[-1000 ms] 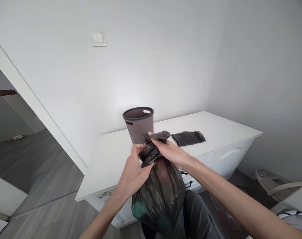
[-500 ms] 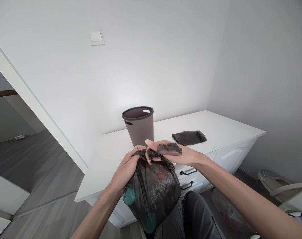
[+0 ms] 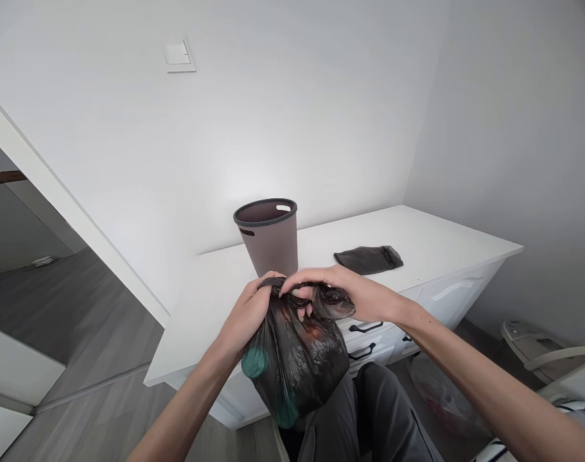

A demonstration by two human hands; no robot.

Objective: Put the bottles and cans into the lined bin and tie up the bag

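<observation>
Black full bag (image 3: 296,359), two hands (image 3: 246,314) (image 3: 354,295), one bin (image 3: 268,234)

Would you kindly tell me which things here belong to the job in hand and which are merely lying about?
In hand: full black bag, its neck gripped by left hand and right hand.
Lying about: grey bin and folded black bag on white desk; wall switch.

The left arm (image 3: 186,410) and right arm (image 3: 465,372) are bare from wrist to picture edge, both slender. The left hand (image 3: 246,314) and right hand (image 3: 364,296) are bare too. Dark grey trousers (image 3: 369,417) cover the lap.
</observation>
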